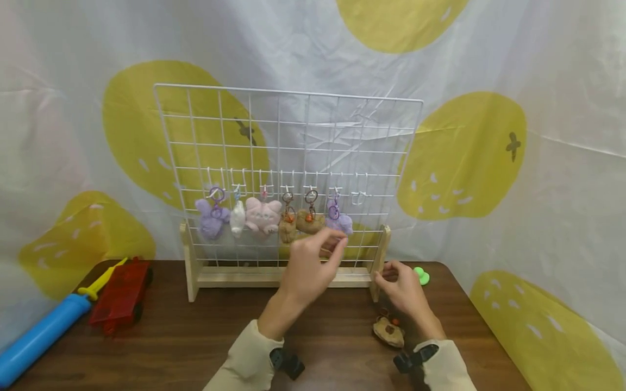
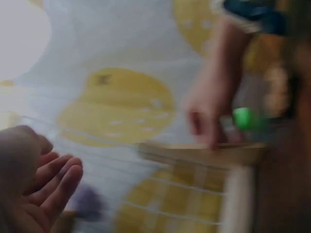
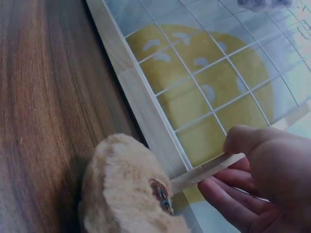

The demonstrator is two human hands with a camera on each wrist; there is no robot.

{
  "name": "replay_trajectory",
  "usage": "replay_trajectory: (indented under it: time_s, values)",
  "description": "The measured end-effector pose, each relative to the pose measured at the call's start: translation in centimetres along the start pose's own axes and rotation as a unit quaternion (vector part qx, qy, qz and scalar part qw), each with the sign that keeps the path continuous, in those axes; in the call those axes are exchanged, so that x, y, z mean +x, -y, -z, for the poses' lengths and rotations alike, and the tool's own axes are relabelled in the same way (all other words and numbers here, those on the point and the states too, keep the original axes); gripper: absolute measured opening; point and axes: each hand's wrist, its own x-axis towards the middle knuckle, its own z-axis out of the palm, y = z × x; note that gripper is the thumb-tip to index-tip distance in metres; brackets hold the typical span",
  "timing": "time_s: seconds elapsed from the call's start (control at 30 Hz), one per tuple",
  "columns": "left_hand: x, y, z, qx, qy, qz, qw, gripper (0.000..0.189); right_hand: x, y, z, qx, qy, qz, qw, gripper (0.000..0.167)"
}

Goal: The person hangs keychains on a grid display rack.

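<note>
A white wire grid rack (image 1: 288, 92) stands upright in a wooden stand (image 1: 235, 278). Several plush keychains hang in a row from its hooks, including a purple one (image 1: 212, 222), a pink one (image 1: 263, 214) and a brown one (image 1: 312, 221). My left hand (image 1: 308, 266) is raised before the rack, just below the right-hand purple keychain (image 1: 340, 224), fingers loosely bent and holding nothing. My right hand (image 1: 403, 288) pinches the stand's right wooden upright (image 3: 214, 170) between thumb and fingers. Below it a brown plush keychain (image 1: 388, 332) lies on the table.
An unoccupied hook (image 1: 359, 196) is at the row's right end. A green object (image 1: 421, 276) sits behind my right hand. At the left lie a red toy vehicle (image 1: 122, 296) and a blue tube with a yellow handle (image 1: 49, 331). A fruit-print curtain (image 1: 303, 43) hangs behind.
</note>
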Motion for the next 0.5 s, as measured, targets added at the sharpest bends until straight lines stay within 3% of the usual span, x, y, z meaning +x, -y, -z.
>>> replay_trajectory:
  time_s: [0.1,0.23,0.37,0.5]
  values:
    - [-2.5,1.3,-2.4,-0.007,0.076,0.023,0.9968,0.010,0.0,-0.2,0.2,0.002,-0.001,0.007,1.0000,0.015]
    - [-5.4,2.9,-5.3,-0.005,0.184,0.047,0.9818,0.011,-0.1,-0.5,0.3,0.004,0.005,0.010,0.9999,0.016]
    - [-7.6,3.7,-7.2,0.009,0.299,0.033,0.9536,0.021,0.0,-0.6,0.2,-0.003,0.010,0.009,0.9999,0.016]
    - [-8.9,3.7,-7.9,0.026,0.401,-0.005,0.9156,0.041,0.0,-0.6,0.2,-0.008,0.004,0.010,0.9999,0.015]
